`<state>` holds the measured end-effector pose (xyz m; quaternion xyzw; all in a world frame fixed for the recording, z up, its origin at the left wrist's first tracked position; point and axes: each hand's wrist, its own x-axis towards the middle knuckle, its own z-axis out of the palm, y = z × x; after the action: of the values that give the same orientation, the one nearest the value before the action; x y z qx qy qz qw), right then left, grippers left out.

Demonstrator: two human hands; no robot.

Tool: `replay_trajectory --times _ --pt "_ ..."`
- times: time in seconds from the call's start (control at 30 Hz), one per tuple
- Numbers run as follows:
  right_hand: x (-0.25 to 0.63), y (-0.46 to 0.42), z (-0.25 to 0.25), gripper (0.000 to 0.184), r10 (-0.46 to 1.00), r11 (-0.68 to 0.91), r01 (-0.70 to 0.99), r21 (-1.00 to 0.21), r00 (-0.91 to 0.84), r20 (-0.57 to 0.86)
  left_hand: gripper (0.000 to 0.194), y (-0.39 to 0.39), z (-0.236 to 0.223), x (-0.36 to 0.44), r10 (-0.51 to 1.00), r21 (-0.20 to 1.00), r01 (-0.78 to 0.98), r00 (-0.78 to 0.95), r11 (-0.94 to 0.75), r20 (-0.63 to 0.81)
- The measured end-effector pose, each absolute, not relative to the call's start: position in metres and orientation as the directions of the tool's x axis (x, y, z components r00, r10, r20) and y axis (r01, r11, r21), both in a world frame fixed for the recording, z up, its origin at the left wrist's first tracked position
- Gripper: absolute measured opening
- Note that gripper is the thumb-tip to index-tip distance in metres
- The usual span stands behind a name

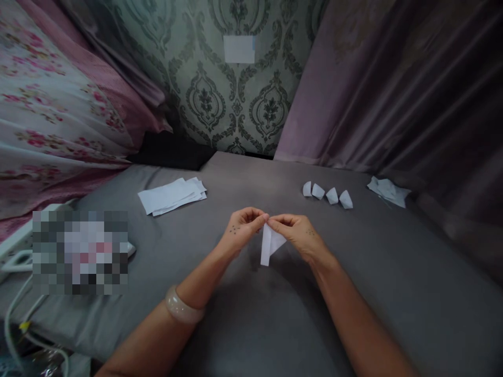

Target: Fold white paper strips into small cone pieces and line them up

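A folded white paper strip point(266, 246) hangs between my hands above the grey sheet. Its long narrow part points down, and a triangular flap sticks out to the right. My left hand point(245, 225) pinches the top edge with thumb and fingers. From the other side, my right hand point(293, 230) pinches the paper near the same top point, the two thumbs almost meeting. Several small folded paper pieces point(332, 196) stand in a row beyond my right hand. Past my left hand lies a stack of white paper strips point(171, 196).
Crumpled paper scraps point(389, 191) lie at the far right of the grey sheet point(243, 175). A black folded cloth point(173, 150) rests at the back left. On the left are a white power strip point(23, 233), cables point(13, 309) and a blurred-out object point(80, 253). Curtains point(346, 89) flank the patterned wall.
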<state>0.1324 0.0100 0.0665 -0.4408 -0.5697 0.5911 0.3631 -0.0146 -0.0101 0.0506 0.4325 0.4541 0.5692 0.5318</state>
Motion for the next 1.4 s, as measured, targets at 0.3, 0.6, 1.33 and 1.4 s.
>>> replay_trajectory --times 0.3,0.6,1.33,1.4 --pt "0.136 0.014 0.061 0.032 0.885 -0.277 0.038 -0.96 -0.379 -0.27 0.022 -0.007 0.037 -0.016 0.997 0.991 -0.115 -0.045 -0.073 0.068" --pt "0.144 0.02 0.068 0.027 0.787 -0.477 -0.067 -0.876 -0.477 -0.392 0.025 -0.016 0.057 -0.026 0.885 0.861 0.206 0.101 -0.466 0.455" --pt "0.153 0.025 0.063 0.053 0.871 -0.137 -0.124 -0.983 -0.487 -0.06 0.019 -0.013 0.043 -0.016 0.994 0.998 0.048 0.099 0.05 -0.055" --pt "0.149 0.024 0.059 0.049 0.898 -0.15 -0.076 -0.986 -0.428 -0.103 0.018 -0.014 0.042 -0.013 0.993 0.997 0.076 0.108 0.031 -0.04"
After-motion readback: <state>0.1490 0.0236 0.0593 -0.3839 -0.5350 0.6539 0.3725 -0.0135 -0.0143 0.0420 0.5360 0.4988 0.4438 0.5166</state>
